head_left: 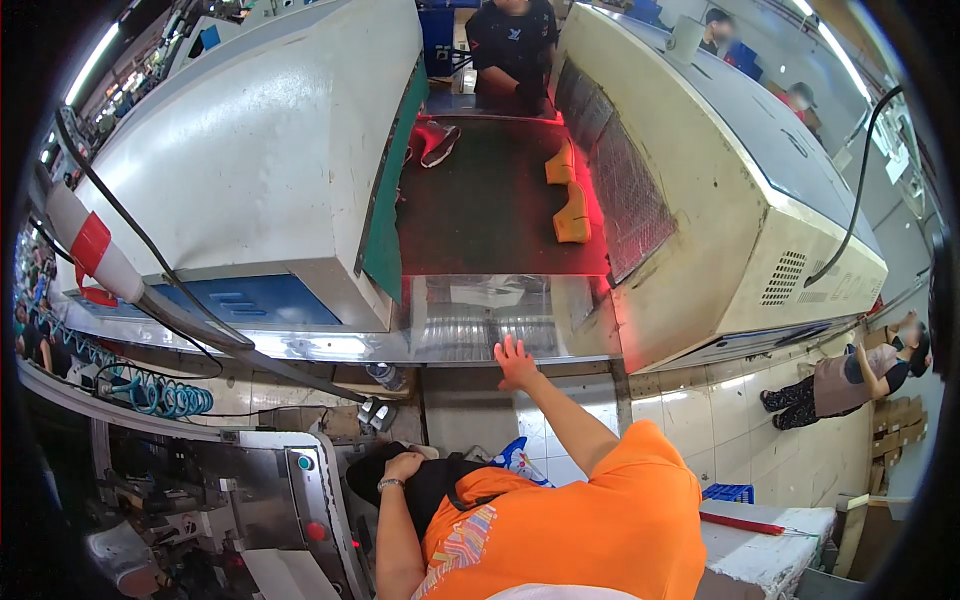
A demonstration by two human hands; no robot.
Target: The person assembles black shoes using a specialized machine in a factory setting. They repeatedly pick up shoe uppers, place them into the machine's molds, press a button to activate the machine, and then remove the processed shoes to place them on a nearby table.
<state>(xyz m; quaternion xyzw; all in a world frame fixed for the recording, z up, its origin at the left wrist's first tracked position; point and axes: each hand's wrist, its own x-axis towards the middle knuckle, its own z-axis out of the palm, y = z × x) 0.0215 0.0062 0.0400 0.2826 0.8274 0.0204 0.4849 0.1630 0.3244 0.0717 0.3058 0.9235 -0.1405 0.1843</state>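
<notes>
Right hand (515, 362) at steel ledge (470, 335)

Two orange shoe pieces (570, 195) upright on dark conveyor belt (480, 210)

Right hand (514, 362) stretched open toward the shiny metal ledge (470, 335) at frame centre, left hand (403, 466) resting on a black shoe (375, 470) lower down, two orange shoe pieces (570, 200) plus a red-black shoe (435, 142) up on the dark belt (480, 210).
</notes>
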